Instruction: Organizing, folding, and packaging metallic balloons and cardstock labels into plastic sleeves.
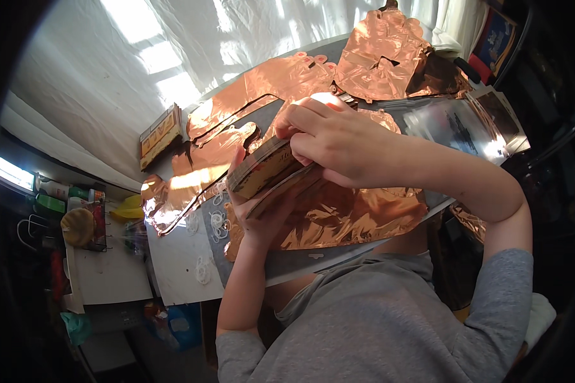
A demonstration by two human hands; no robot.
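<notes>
My left hand (pixel 262 220) holds a stack of flat printed cards or packets (pixel 266 171) from below, its thumb up along the left side. The stack is tilted, and its pieces fan apart at the lower edge. Over its upper right end my right hand (pixel 329 137) is closed, fingers curled onto the edge; how many pieces it grips is hidden. Beneath both hands lies a crumpled copper-coloured foil balloon (pixel 338 217), flat and uninflated. A similar yellow-brown stack (pixel 160 137) leans at the table's far left.
More flat copper foil balloons (pixel 383 54) cover the far side of the grey table (pixel 188 274). Coils of white string (pixel 218 225) lie left of my hands. Clear plastic packets (pixel 453 124) are at the right. A white curtain (pixel 108 83) hangs behind; a cluttered shelf (pixel 108 274) stands left.
</notes>
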